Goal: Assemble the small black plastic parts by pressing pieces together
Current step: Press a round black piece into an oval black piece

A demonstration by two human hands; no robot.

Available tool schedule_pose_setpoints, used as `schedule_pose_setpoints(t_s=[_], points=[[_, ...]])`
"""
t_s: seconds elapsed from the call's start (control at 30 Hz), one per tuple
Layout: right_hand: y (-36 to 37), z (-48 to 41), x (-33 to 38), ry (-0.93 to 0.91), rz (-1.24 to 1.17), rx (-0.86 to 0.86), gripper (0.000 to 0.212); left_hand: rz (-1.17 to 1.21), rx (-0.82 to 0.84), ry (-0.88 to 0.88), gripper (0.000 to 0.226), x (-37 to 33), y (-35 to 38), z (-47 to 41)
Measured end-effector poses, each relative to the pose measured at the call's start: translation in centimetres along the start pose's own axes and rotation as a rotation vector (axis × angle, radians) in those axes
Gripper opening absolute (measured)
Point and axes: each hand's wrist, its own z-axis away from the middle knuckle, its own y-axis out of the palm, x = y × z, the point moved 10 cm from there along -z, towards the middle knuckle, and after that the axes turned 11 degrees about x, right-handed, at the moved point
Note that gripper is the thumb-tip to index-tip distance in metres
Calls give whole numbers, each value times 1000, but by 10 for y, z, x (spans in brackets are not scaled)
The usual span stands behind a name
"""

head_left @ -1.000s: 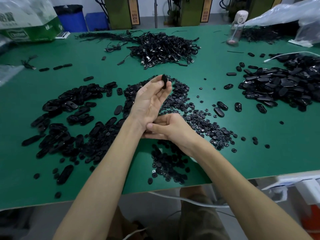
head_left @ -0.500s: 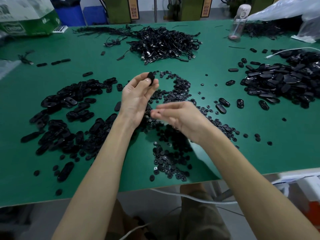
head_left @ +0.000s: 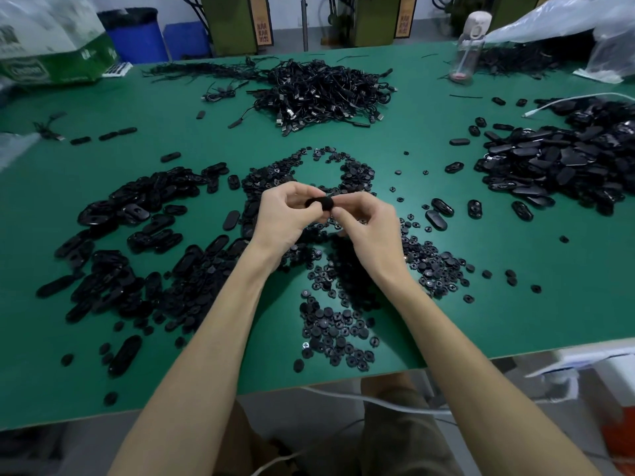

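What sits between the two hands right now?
The head view shows a small black plastic part filling the gap. The left hand and right hand both pinch it, above the green table.

On the green table (head_left: 481,321) I count four big heaps of black things. One is the tangled heap of black cables (head_left: 319,91), which I take as my landmark. Nearer to me than the cables lies one heap of small round black plastic discs (head_left: 330,331). Nearer and to the left is one heap of long oval black plastic shells (head_left: 137,235), and to the right one heap of glossy oval black covers (head_left: 567,166). The pieces inside each heap are too many for me to count.

Left of the cables I see three loose oval pieces (head_left: 108,135) in one row. Right of the cables I count one clear plastic bottle with a pale lid (head_left: 467,46) and one white cord (head_left: 567,101).

There are two bare hands, the left hand (head_left: 285,218) and the right hand (head_left: 367,228), and both pinch one small black plastic part (head_left: 321,203).
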Motion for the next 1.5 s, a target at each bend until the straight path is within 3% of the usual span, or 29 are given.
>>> schedule_pose_setpoints(t_s=[0.63,1.07,1.33,1.5], points=[[-6,-1,-11,59,-10,-21,8,-72,71,-11,18,-4,15,3],[-15,2,-8,27,-88,-85,9,128,183,2,23,-1,17,2],[-15,1,-10,11,-71,-96,9,29,130,56,20,-8,16,2],[-20,2,-8,28,-64,-103,10,-180,88,107,16,-20,21,4]])
